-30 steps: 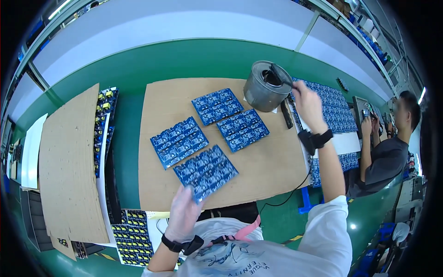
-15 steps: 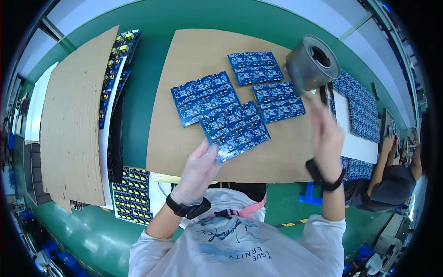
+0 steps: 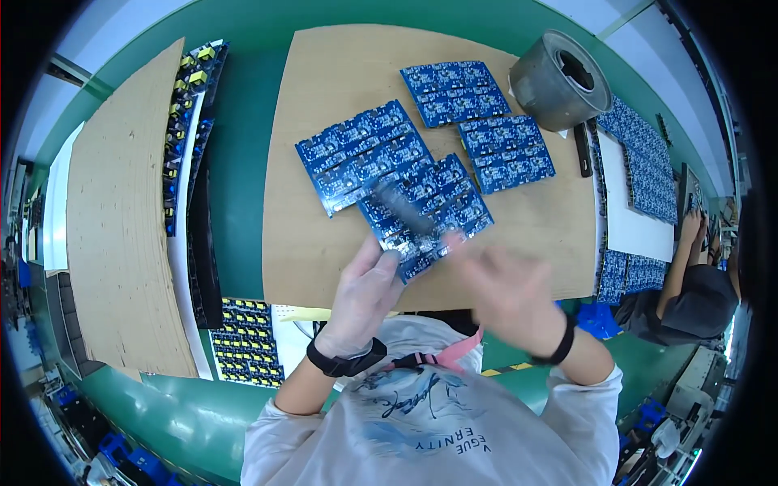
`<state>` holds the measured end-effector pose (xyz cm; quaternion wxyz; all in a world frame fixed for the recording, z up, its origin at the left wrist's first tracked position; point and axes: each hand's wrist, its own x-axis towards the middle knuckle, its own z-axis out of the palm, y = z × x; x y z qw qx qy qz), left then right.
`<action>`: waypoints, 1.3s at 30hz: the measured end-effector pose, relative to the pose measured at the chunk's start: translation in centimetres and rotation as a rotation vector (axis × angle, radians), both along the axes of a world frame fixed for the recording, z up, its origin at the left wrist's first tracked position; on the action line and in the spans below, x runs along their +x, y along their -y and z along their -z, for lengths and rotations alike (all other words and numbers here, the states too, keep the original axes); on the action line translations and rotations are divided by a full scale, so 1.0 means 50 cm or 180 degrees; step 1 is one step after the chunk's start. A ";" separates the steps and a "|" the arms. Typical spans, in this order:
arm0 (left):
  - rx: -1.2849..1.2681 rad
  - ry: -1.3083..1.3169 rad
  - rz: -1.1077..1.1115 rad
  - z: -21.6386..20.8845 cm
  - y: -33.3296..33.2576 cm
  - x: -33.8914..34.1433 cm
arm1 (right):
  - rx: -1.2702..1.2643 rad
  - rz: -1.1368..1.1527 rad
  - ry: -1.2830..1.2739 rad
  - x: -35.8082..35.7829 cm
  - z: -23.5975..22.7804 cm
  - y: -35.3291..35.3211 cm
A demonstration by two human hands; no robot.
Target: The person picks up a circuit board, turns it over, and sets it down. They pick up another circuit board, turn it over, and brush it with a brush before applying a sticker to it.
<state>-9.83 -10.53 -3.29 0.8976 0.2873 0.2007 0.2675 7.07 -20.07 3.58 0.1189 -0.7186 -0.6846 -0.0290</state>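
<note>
My left hand (image 3: 359,296), in a thin whitish glove, pinches the near-left corner of a blue circuit board panel (image 3: 456,194), tilted on the cardboard. My right hand (image 3: 510,296) is closed around what looks like a brush (image 3: 403,209). Its dark end is smeared by motion and passes over that panel. Under the far-left edge of this panel lies another blue circuit board panel (image 3: 356,150). Beyond them are two more panels, a far one (image 3: 454,93) and one on the right (image 3: 509,154).
A round metal can (image 3: 545,95) with a hole in its top stands at the far right of the cardboard sheet (image 3: 535,235). A black-handled tool (image 3: 583,150) lies below it. More blue boards (image 3: 648,182) are stacked right, near a co-worker's arm (image 3: 679,255). Boards with yellow parts (image 3: 245,340) sit left.
My right hand has swung from beside the metal can down and left, bringing the brush over the held panel. My left hand keeps its grip on the corner. The view has shifted slightly.
</note>
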 end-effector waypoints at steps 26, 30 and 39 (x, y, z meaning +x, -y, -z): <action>-0.0139 0.0318 -0.0280 0.000 0.019 0.001 | 0.0240 -0.0191 0.0157 0.033 0.060 0.110; 0.0043 0.0409 -0.0209 0.008 0.014 0.006 | 0.0311 0.0284 -0.0116 0.041 0.045 0.106; 0.0101 0.0208 -0.0323 0.002 0.021 0.006 | 0.0264 0.0131 -0.0032 0.036 0.062 0.120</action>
